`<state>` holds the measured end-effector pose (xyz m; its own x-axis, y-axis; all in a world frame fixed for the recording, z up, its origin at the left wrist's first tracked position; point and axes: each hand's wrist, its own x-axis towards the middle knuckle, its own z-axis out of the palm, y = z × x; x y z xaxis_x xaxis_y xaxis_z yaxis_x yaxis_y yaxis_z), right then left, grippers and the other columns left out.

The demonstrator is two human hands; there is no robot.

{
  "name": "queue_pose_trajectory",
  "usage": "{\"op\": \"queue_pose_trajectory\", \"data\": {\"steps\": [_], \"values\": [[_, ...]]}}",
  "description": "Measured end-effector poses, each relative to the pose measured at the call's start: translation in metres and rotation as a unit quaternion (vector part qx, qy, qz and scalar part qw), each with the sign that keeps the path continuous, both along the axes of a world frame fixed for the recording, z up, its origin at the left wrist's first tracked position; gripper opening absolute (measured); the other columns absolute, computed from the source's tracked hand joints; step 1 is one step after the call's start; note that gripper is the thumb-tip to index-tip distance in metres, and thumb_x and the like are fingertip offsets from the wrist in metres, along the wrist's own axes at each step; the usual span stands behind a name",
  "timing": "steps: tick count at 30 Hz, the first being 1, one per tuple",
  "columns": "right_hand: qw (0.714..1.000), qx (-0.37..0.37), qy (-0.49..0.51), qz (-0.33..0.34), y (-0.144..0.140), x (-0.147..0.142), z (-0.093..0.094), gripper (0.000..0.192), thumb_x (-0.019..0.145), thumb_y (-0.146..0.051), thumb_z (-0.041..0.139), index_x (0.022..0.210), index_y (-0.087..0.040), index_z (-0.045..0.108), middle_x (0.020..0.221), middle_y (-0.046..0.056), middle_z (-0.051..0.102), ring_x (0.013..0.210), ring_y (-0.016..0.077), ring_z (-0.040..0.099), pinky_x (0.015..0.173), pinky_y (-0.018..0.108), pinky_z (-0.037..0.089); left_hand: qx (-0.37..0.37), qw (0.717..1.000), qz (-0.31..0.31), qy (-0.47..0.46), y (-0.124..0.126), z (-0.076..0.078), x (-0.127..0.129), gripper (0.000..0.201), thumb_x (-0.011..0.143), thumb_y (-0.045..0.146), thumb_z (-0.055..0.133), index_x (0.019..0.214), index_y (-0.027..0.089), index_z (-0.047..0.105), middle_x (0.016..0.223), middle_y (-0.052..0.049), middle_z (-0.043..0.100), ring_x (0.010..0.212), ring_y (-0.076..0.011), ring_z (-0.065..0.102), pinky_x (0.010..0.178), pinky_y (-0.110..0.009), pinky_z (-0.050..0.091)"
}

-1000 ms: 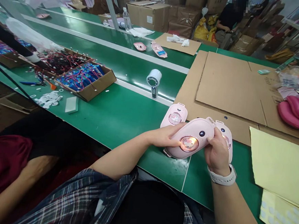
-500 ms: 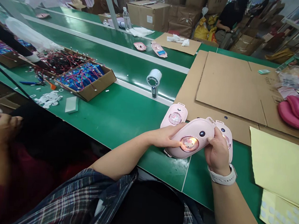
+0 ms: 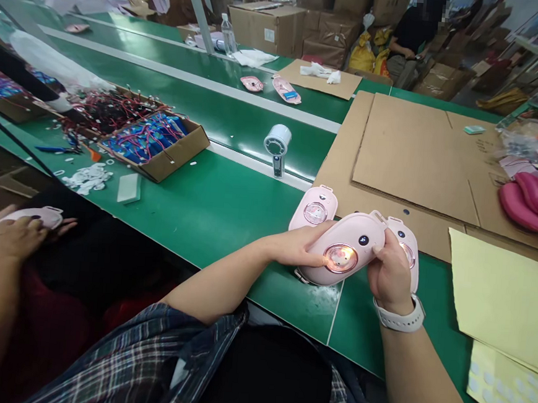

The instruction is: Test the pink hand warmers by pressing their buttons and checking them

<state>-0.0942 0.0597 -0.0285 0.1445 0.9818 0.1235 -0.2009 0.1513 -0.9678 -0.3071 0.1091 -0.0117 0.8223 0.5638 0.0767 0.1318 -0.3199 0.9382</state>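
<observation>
Between my two hands I hold a pink oval plastic device (image 3: 364,227), tilted above the green table. A round window on its face glows orange, and a small dark button shows near its upper end. My left hand (image 3: 300,244) grips the lower left end, its thumb at the edge of the lit window. Around the right end my right hand (image 3: 390,273) is closed, thumb on the face; a pale watch is on that wrist. One similar pink device (image 3: 314,208) lies behind my left hand. Another pink device (image 3: 409,253) sits behind my right hand, partly hidden by it.
Flat cardboard sheets (image 3: 412,157) and yellow paper (image 3: 504,294) lie to the right, with dark pink cases (image 3: 529,203) beyond. A handheld fan (image 3: 277,146) stands ahead. To the left are a box of blue battery packs (image 3: 194,136) and a co-worker's hands (image 3: 12,237) with a pink part.
My hands and the lit device stay practically still. At the left, the co-worker's hands have shifted, and the pink part they hold now shows more fully.
</observation>
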Motion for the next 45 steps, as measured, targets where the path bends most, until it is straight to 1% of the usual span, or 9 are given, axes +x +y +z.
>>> {"op": "queue_pose_trajectory", "data": {"steps": [5, 10, 14, 19, 21, 26, 30, 36, 45], "values": [[1.0, 0.0, 0.003, 0.001, 0.0, -0.001, 0.001, 0.052, 0.071, -0.023, 0.057, 0.122, -0.022, 0.063, 0.13, 0.004, 0.063, 0.132, 0.0301, 0.049, 0.116, 0.047, 0.035, -0.007, 1.0, 0.002, 0.007, -0.001, 0.002, 0.0, 0.084, 0.081, 0.053, 0.069, 0.148, 0.014, 0.034, 0.142, -0.017, 0.053, 0.126, -0.0331, 0.055, 0.107, -0.046, 0.044], [1.0, 0.0, 0.002, 0.003, -0.001, 0.0, 0.0, 0.056, 0.071, -0.024, 0.057, 0.127, -0.021, 0.061, 0.134, 0.004, 0.061, 0.134, 0.0304, 0.047, 0.119, 0.049, 0.032, -0.027, 0.999, 0.011, 0.024, -0.003, 0.002, 0.0, 0.089, 0.077, 0.054, 0.074, 0.148, 0.017, 0.033, 0.139, -0.017, 0.056, 0.123, -0.0334, 0.058, 0.103, -0.047, 0.047], [0.999, -0.005, 0.006, 0.044, -0.002, 0.003, 0.003, 0.058, 0.076, -0.027, 0.059, 0.133, -0.023, 0.057, 0.141, 0.004, 0.056, 0.137, 0.0298, 0.043, 0.121, 0.049, 0.028, -0.036, 0.999, 0.003, 0.011, -0.003, 0.002, -0.001, 0.09, 0.078, 0.054, 0.075, 0.148, 0.015, 0.033, 0.142, -0.017, 0.054, 0.127, -0.0333, 0.055, 0.106, -0.046, 0.045], [0.997, 0.001, 0.005, 0.08, -0.004, 0.006, 0.007, 0.056, 0.083, -0.036, 0.065, 0.136, -0.024, 0.054, 0.143, 0.006, 0.054, 0.137, 0.0301, 0.044, 0.118, 0.048, 0.035, -0.05, 0.999, -0.005, -0.015, -0.002, 0.002, -0.002, 0.09, 0.078, 0.051, 0.076, 0.148, 0.015, 0.032, 0.144, -0.017, 0.052, 0.13, -0.0319, 0.053, 0.108, -0.044, 0.044], [0.997, 0.0, 0.008, 0.08, -0.004, 0.006, 0.007, 0.054, 0.084, -0.035, 0.067, 0.135, -0.025, 0.055, 0.143, 0.005, 0.054, 0.138, 0.0291, 0.044, 0.119, 0.048, 0.035, -0.048, 0.999, -0.006, -0.014, -0.002, 0.002, -0.002, 0.09, 0.079, 0.051, 0.076, 0.148, 0.015, 0.031, 0.145, -0.017, 0.052, 0.13, -0.0316, 0.053, 0.108, -0.044, 0.043], [0.998, 0.014, -0.006, 0.061, -0.006, 0.005, 0.009, 0.048, 0.086, -0.034, 0.069, 0.132, -0.026, 0.059, 0.144, 0.004, 0.053, 0.14, 0.0285, 0.041, 0.122, 0.049, 0.027, -0.048, 0.999, -0.007, -0.016, 0.0, 0.001, -0.003, 0.091, 0.079, 0.052, 0.075, 0.149, 0.016, 0.029, 0.145, -0.017, 0.051, 0.13, -0.0314, 0.053, 0.107, -0.045, 0.044], [0.998, 0.021, -0.012, 0.059, -0.008, 0.005, 0.011, 0.049, 0.086, -0.035, 0.069, 0.133, -0.026, 0.059, 0.144, 0.005, 0.053, 0.139, 0.0292, 0.042, 0.122, 0.05, 0.029, -0.054, 0.998, -0.004, -0.031, -0.001, -0.001, -0.001, 0.089, 0.079, 0.05, 0.076, 0.148, 0.015, 0.031, 0.144, -0.018, 0.051, 0.13, -0.0318, 0.052, 0.107, -0.046, 0.044], [0.997, 0.018, -0.028, 0.067, -0.008, 0.007, 0.012, 0.051, 0.087, -0.036, 0.07, 0.136, -0.027, 0.057, 0.145, 0.005, 0.053, 0.14, 0.0294, 0.04, 0.123, 0.05, 0.026, -0.045, 0.998, -0.004, -0.037, -0.001, -0.005, 0.001, 0.089, 0.08, 0.05, 0.076, 0.149, 0.015, 0.032, 0.144, -0.018, 0.051, 0.13, -0.0309, 0.052, 0.109, -0.045, 0.042], [0.996, 0.028, -0.051, 0.074, -0.011, 0.008, 0.014, 0.053, 0.09, -0.037, 0.067, 0.14, -0.026, 0.054, 0.146, 0.005, 0.052, 0.139, 0.0286, 0.043, 0.12, 0.047, 0.032, -0.04, 0.999, 0.0, -0.018, -0.002, -0.002, 0.0, 0.092, 0.079, 0.053, 0.075, 0.15, 0.016, 0.03, 0.143, -0.018, 0.052, 0.127, -0.0328, 0.054, 0.106, -0.046, 0.044]]}}
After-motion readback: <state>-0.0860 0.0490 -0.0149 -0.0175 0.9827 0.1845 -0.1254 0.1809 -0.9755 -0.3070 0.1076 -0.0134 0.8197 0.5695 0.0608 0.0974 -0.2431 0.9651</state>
